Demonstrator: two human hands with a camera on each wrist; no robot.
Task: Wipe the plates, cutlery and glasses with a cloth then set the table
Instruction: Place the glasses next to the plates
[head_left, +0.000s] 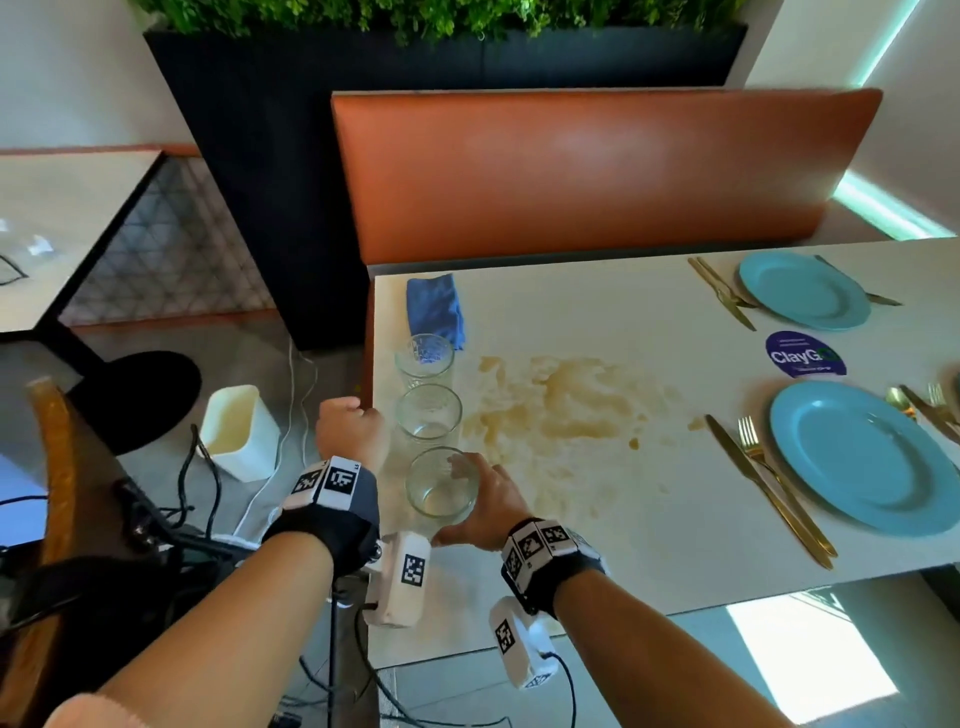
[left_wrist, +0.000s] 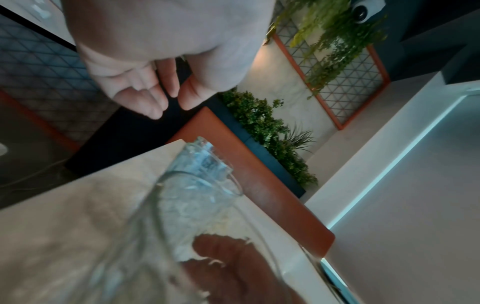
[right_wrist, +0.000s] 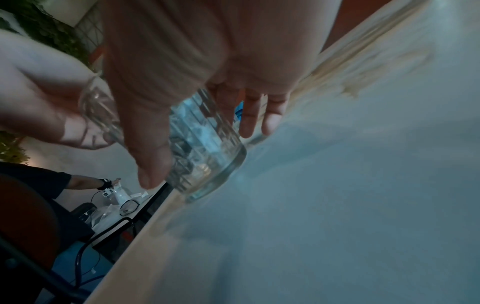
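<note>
The right hand (head_left: 485, 506) wraps its grip round the nearest glass (head_left: 441, 486), standing at the tabletop (head_left: 649, 551) edge in a row with two other glasses (head_left: 428, 387) (blue cloth (head_left: 435, 307) behind), while the left hand (head_left: 349, 428) hovers beside them, fingers loosely curled, holding nothing

cloth (head_left: 435, 307): blue
plates (head_left: 862, 457): light blue
cutlery (head_left: 769, 480): gold
glasses (head_left: 429, 420): clear
surface (head_left: 623, 322): off-white, tan stain in the middle
sticker (head_left: 804, 354): dark purple, white lettering
bench back (head_left: 597, 171): orange-brown
wrist bands (head_left: 332, 499): black, with black-and-white square markers
</note>
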